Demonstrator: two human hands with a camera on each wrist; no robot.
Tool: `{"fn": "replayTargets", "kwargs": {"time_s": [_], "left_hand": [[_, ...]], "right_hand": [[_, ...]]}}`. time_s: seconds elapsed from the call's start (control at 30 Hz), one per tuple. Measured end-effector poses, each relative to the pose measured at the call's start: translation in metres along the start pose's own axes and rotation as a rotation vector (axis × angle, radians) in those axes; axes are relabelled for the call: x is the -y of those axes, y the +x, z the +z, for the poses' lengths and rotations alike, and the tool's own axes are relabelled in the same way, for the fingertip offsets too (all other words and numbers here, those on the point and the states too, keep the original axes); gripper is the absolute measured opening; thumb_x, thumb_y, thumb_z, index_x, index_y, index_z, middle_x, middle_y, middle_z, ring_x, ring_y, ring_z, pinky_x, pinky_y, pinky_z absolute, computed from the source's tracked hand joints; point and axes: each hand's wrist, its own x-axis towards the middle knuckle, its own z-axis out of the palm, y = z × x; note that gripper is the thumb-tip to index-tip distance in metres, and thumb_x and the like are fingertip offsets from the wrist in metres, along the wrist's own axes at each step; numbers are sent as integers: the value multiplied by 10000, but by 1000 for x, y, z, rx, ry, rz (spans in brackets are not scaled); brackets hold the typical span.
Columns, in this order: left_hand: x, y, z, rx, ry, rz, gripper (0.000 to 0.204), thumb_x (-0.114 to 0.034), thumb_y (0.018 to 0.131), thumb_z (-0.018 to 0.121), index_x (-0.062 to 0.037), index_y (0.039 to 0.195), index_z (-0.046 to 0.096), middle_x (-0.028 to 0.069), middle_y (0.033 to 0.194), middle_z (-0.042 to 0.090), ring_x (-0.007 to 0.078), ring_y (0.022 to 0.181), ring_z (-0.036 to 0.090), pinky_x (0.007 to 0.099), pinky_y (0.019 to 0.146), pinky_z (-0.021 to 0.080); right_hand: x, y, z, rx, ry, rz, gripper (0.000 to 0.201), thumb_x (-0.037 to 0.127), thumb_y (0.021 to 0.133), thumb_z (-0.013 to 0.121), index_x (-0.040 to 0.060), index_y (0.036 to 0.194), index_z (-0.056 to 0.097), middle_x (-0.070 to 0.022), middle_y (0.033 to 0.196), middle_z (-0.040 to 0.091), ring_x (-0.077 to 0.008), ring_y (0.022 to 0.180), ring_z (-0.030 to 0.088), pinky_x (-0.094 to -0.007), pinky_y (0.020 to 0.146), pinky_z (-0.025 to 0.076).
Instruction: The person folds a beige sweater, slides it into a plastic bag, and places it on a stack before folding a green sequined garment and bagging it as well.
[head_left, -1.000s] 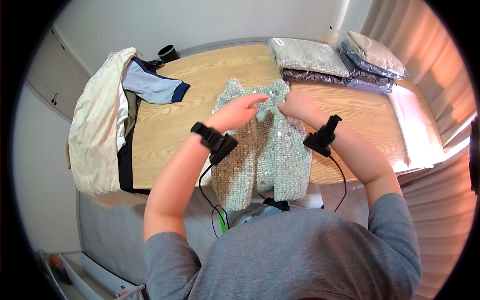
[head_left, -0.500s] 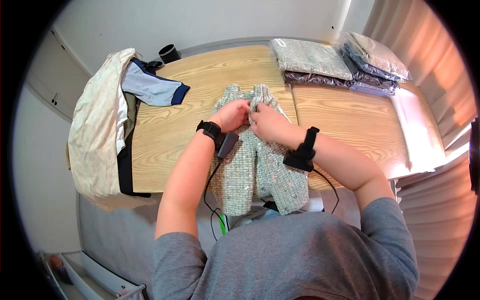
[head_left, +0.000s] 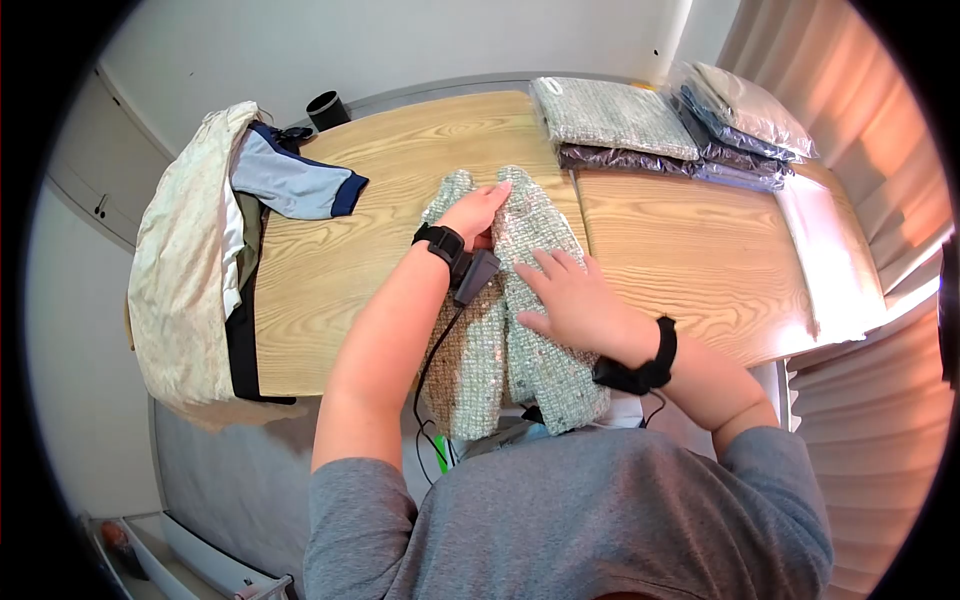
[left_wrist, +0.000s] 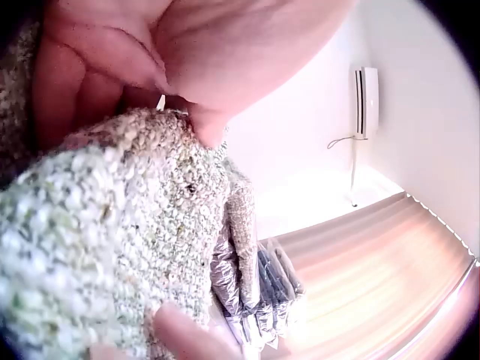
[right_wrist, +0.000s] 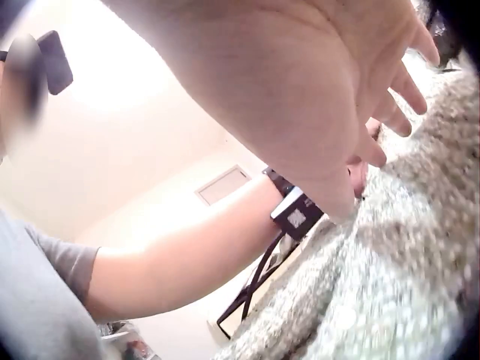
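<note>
A pale green tweed garment (head_left: 555,365) with small sequins lies folded lengthwise near the table's front edge, its lower end hanging over. My left hand (head_left: 474,215) pinches its upper part near the collar; in the left wrist view the thumb and curled fingers of the left hand (left_wrist: 172,60) grip the cloth (left_wrist: 135,225). My right hand (head_left: 580,305) lies with fingers spread over the garment's right side. In the right wrist view the right hand (right_wrist: 300,97) has its fingers extended along the tweed (right_wrist: 405,247).
Bagged folded garments (head_left: 620,120) are stacked at the table's back right, beside a clear plastic sheet (head_left: 815,255). Clothes, with a cream one (head_left: 190,270) on top, drape over the left edge. A black cup-like container (head_left: 327,110) stands behind the table (head_left: 400,130).
Both hands were together at the garment's upper part. The right hand has moved down and spread its fingers, while the left has shifted up to the collar. The garment's right side is folded inward.
</note>
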Motion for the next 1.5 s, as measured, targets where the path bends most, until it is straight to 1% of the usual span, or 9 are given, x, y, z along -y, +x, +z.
{"fn": "replayTargets", "kwargs": {"time_s": [0.23, 0.53, 0.9, 1.03, 1.1, 1.17, 1.3, 1.43, 1.5], "left_hand": [[-6, 2, -9, 190, 117, -76, 415, -365, 887, 619, -80, 1178, 538, 35, 1091, 610, 159, 959, 594, 319, 823, 481], [11, 23, -8, 174, -144, -16, 323, -267, 958, 517, -64, 1208, 491, 49, 1152, 572, 184, 1040, 550, 371, 890, 451], [1, 64, -25, 107, -260, 16, 332, -284, 1000, 398, -85, 1262, 446, 61, 1154, 578, 215, 1038, 555, 399, 871, 457], [11, 71, -35, 294, -348, 139, 312, -298, 991, 418, -79, 1198, 494, 50, 1127, 586, 213, 974, 584, 394, 839, 477], [3, 44, -36, 290, -323, 138, 368, -297, 973, 474, -67, 1260, 471, 55, 1164, 577, 190, 1034, 560, 358, 893, 451], [-6, -4, -30, 70, -103, 355, 467, -284, 953, 519, -41, 1342, 427, 95, 1316, 505, 176, 1245, 439, 342, 1025, 360], [-4, -119, -40, 193, 457, 451, 555, -292, 895, 605, -53, 1360, 420, 76, 1383, 450, 184, 1300, 382, 362, 1086, 283], [49, -185, -19, 205, 877, 550, 755, -354, 748, 730, -77, 1374, 412, 110, 1437, 389, 261, 1375, 282, 417, 1113, 224], [74, -194, -8, 178, 1023, 585, 818, -385, 704, 755, -119, 1390, 398, 154, 1491, 274, 362, 1398, 178, 489, 1114, 185]], "right_hand": [[4, -13, 27, -6, 4, 121, 707, 509, 889, 489, 148, 1453, 264, -200, 1478, 248, -370, 1384, 200, -594, 1062, 205], [7, -22, 22, -175, 29, 47, 652, 468, 862, 543, 137, 1398, 372, -179, 1437, 343, -321, 1364, 272, -583, 1060, 202], [9, -28, 31, -94, 51, 39, 750, 514, 844, 538, 90, 1421, 314, -129, 1464, 324, -282, 1373, 266, -576, 1075, 159], [-4, -33, 44, -43, 134, -27, 814, 532, 827, 557, 60, 1430, 279, -118, 1489, 286, -262, 1393, 229, -552, 1095, 144], [-11, -34, 40, -15, 191, -43, 813, 462, 821, 608, 73, 1440, 253, -127, 1483, 296, -295, 1391, 232, -538, 1108, 133], [-16, -42, 25, 34, 331, -111, 794, 497, 821, 594, 49, 1411, 310, -143, 1461, 333, -282, 1382, 259, -526, 1107, 152], [-18, -64, 15, 77, 331, -203, 793, 429, 765, 678, 68, 1391, 350, -160, 1442, 354, -293, 1368, 284, -513, 1111, 165], [-7, -67, 37, -66, 220, -192, 723, 256, 751, 704, 85, 1374, 379, -111, 1443, 368, -287, 1355, 309, -516, 1104, 196], [-9, -63, 43, -114, 210, -175, 524, 167, 833, 596, 84, 1327, 440, -138, 1381, 438, -279, 1324, 358, -505, 1086, 242]]}}
